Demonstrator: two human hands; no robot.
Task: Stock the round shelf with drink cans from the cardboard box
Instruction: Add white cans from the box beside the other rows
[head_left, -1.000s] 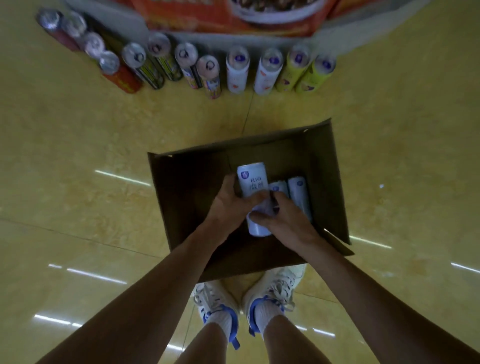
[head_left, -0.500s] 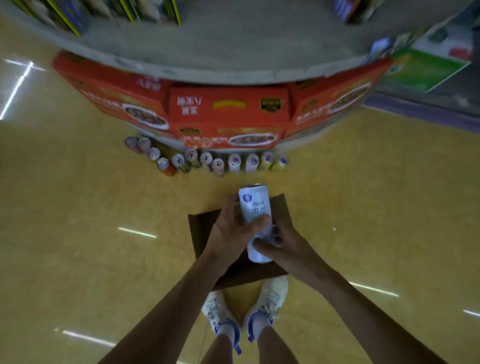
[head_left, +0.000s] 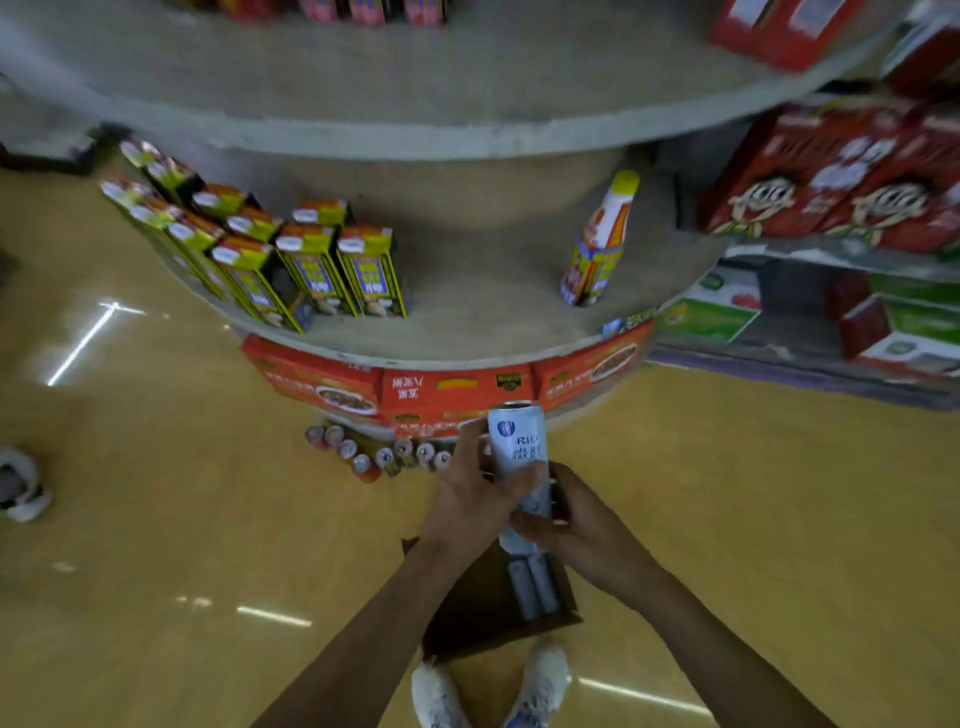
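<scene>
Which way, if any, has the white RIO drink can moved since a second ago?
Yes. The white RIO drink can rose out of the brown cardboard box; left hand and right hand hold it.

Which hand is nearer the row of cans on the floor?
Left. The left hand is just right of the floor cans; the right hand is farther right, beyond the white can both grip.

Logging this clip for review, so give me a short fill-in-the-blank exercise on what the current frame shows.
1. The left hand and right hand both grip a white can printed with the word ____.
2. Inside the cardboard box lie ____ cans.
3. The lone bottle on the round shelf has a ____ cap.
Missing words: RIO; two; yellow.
</scene>
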